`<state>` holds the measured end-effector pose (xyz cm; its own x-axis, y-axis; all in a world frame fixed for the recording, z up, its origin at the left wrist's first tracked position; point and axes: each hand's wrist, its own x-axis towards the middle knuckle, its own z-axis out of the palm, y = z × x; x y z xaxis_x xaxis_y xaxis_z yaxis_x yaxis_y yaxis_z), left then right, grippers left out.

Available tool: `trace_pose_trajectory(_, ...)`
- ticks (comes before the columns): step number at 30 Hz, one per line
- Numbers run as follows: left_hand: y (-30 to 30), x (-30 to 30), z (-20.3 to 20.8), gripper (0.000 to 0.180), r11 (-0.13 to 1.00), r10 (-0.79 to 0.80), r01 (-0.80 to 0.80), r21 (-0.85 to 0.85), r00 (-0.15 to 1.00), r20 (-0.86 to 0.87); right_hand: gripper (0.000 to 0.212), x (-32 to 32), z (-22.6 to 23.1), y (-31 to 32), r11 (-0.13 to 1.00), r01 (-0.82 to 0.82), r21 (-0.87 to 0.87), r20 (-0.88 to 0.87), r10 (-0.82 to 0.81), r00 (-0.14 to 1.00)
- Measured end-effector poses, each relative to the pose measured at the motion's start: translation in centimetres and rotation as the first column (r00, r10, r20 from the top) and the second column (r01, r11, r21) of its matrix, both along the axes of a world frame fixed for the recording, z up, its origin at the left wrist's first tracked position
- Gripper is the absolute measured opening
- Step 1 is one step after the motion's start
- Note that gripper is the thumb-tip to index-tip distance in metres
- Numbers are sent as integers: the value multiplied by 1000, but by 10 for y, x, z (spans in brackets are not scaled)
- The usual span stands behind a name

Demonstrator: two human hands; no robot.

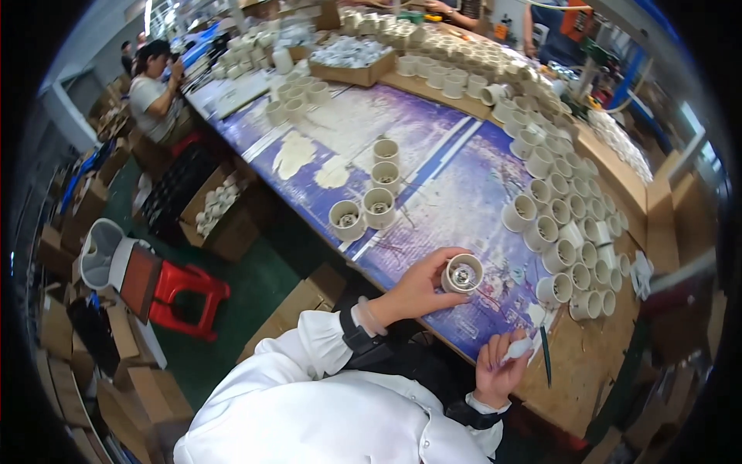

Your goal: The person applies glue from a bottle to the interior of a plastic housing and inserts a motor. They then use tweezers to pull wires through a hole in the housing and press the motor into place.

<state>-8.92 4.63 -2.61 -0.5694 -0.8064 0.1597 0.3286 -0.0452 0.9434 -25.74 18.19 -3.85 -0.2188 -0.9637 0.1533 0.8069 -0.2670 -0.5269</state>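
My left hand (413, 291) is closed around the side of a white cup-shaped housing (476, 272), held above the purple table at its near edge. The housing's mouth faces up, and a shiny metal part (462, 277) shows inside, with thin reddish wires beside it. In the fingers of my right hand (497, 373) is a small whitish, rounded piece (516, 349); its exact kind I cannot make out. Just right of that hand lies a dark, slim pen-like tool (546, 357). Left of the held housing, several similar cups (346, 220) stand in a short row with parts inside.
Many white cups (558, 255) crowd the table's right side and curve toward the back. A cardboard box of small wrapped parts (352, 62) sits at the far edge. A red stool (188, 298) stands on the floor at left; a person (157, 97) sits beyond it.
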Motion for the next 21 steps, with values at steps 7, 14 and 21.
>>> trace_pose_trajectory(7, -3, 6, -1, 69, 1000, 1, -1, -18, 1000, 18, 31, 3, 0, -7, 997, -50, -54, -3, 50, 999)
trace_pose_trajectory(14, -5, -1, -7, 69, 982, 4, 20, -190, 992, 126, 36, -11, -11, 2, 995, -17, -98, 20, 19, 1000)
trace_pose_trajectory(21, 2, 6, -2, 66, 968, 16, 2, -252, 997, 71, 35, -7, -14, -3, 997, 0, -79, 55, 5, 998)
